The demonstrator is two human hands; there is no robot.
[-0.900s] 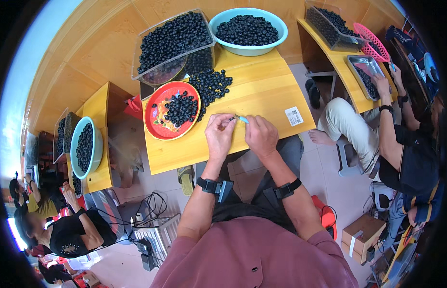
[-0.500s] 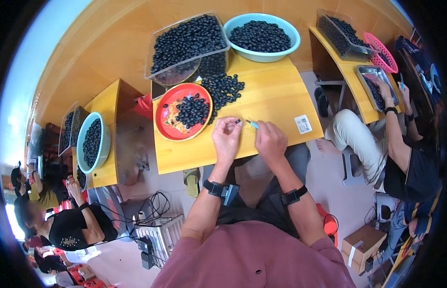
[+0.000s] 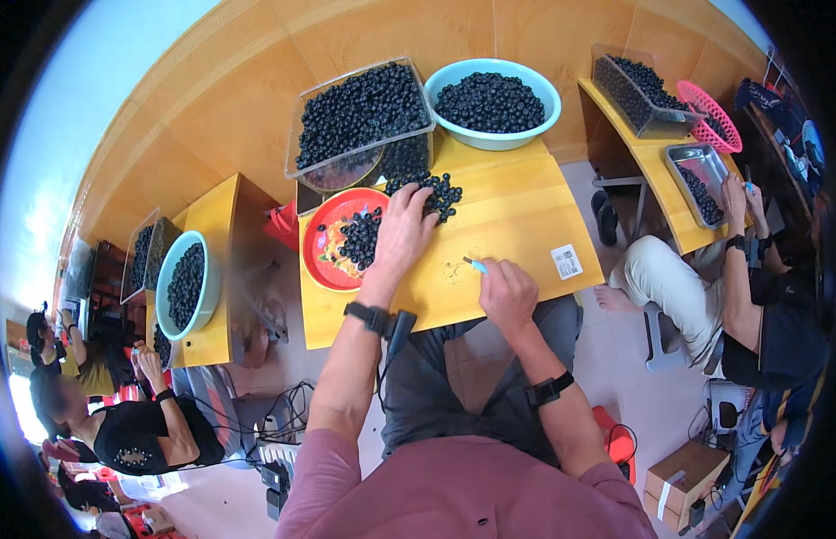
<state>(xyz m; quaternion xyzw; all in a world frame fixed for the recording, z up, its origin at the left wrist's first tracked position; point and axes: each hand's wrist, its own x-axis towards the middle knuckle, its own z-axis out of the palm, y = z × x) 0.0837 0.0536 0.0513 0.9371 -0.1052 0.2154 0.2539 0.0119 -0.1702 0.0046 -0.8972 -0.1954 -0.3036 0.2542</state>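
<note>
The left hand (image 3: pixel 407 226) lies spread, fingers apart, over the loose pile of dark berries (image 3: pixel 433 190) on the yellow desk (image 3: pixel 517 225), just beside the red plate (image 3: pixel 332 244). The right hand (image 3: pixel 506 292) is clamped on a small blue-handled tool (image 3: pixel 475 264), long axis slanting up-left, tip toward the berries. Judging from this, a careless sweep could roll the round berries off the desk edge, or bring the fingers against the tool's tip.

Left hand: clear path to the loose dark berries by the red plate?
Probably yes: the left hand already rests at the loose berries beside the red plate, nothing between them.
</note>
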